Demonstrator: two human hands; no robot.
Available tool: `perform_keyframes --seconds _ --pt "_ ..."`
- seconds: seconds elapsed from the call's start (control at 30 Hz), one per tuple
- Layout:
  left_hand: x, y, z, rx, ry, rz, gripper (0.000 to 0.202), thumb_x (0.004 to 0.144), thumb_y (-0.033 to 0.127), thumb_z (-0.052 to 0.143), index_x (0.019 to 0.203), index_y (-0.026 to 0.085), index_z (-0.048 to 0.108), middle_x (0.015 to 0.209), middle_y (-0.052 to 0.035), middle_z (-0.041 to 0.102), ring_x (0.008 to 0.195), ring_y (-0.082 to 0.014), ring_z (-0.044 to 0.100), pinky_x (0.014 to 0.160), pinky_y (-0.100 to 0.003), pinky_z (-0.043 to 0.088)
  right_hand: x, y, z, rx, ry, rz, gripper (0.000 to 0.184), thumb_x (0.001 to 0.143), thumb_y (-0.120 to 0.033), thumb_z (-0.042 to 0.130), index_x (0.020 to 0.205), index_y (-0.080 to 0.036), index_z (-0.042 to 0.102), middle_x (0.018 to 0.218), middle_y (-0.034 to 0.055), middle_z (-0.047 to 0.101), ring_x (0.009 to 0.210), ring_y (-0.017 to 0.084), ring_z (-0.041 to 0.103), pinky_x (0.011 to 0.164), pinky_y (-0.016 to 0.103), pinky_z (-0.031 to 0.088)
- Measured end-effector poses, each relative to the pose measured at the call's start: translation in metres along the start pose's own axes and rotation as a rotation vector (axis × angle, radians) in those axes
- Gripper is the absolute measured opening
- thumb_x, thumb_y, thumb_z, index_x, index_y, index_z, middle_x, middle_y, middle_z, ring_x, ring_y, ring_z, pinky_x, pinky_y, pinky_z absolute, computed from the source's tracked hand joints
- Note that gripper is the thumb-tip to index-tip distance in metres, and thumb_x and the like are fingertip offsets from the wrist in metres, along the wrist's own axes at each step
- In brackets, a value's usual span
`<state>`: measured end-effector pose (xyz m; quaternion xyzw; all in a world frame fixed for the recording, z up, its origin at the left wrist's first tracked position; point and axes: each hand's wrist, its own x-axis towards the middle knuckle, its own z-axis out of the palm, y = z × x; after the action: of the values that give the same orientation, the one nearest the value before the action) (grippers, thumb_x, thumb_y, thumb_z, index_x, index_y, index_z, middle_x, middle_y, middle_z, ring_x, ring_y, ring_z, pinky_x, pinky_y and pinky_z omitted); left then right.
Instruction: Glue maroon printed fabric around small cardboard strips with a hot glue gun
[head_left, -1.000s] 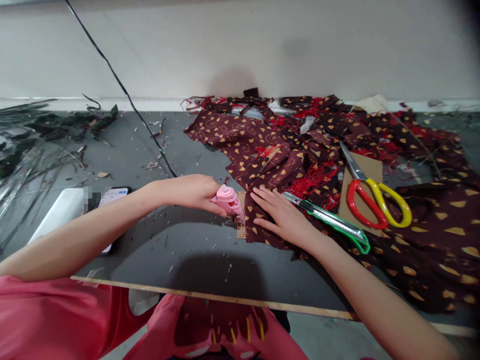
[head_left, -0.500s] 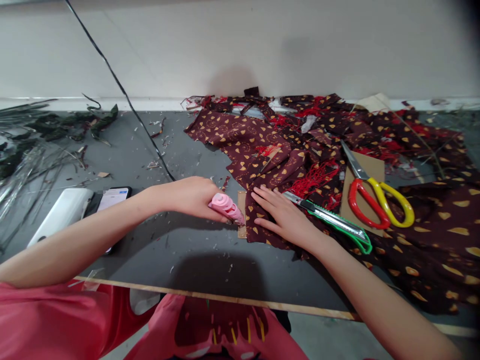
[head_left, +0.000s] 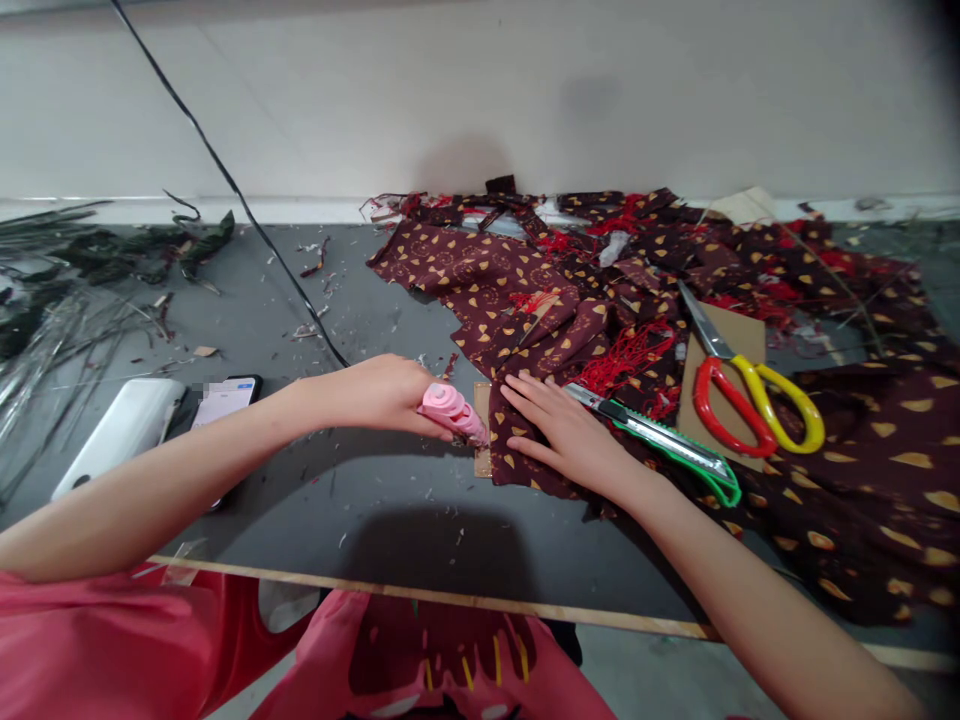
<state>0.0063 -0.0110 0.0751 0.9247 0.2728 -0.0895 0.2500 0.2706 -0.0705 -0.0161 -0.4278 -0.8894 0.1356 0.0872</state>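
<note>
My left hand [head_left: 390, 395] is wrapped round a pink glue gun [head_left: 444, 406], its nozzle pointing down at a narrow strip of brown cardboard [head_left: 482, 464]. Along the strip's right side lies the edge of a maroon cloth with yellow leaf shapes [head_left: 529, 474]. My right hand [head_left: 566, 432] rests flat on that cloth, fingers spread and pointing left, holding nothing. Just beyond the right hand is a green box cutter [head_left: 667, 440] with its blade end near the fingers. Whether glue is coming out is too small to tell.
Scissors with red and yellow handles [head_left: 739, 390] lie on a cardboard piece [head_left: 686, 400] at right. Red threads [head_left: 626, 358] and cloth scraps are heaped behind. A black cord [head_left: 225, 170] runs to my left hand. A phone [head_left: 225, 400] and white case [head_left: 120, 435] lie left.
Hardly anything differs: both hands, the glue gun and the cloth keep their places. The black cord hangs slightly further left, and the whole view has shifted a little.
</note>
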Motion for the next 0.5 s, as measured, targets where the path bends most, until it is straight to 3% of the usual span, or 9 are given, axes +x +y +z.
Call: perform_keyframes --seconds 0.23,0.5 --pt "0.0030 -0.0024 -0.0022 -0.019 0.025 0.029 0.035 0.086 0.051 0.053 0.090 0.021 0.069 0.076 -0.0020 0.069 0.064 -0.0131 0.059 0.057 -0.021 0.032 -0.0001 -0.0018 -0.0025 -0.015 -0.005 -0.007 0.060 0.094 -0.043 0.045 0.144 -0.010 0.037 0.151 0.0129 0.035 0.141 0.026 0.027 0.115 0.049 0.025" --pt "0.0060 -0.0037 -0.0051 0.044 -0.005 -0.111 0.044 0.085 0.055 0.052 0.069 0.015 0.063 0.060 -0.0004 0.057 0.051 -0.0097 0.044 0.052 -0.023 0.026 -0.0004 -0.0004 -0.0020 -0.009 -0.008 0.005 0.061 0.093 -0.043 0.047 0.144 -0.012 0.037 0.151 0.0124 0.035 0.141 0.026 0.028 0.115 0.050 0.025"
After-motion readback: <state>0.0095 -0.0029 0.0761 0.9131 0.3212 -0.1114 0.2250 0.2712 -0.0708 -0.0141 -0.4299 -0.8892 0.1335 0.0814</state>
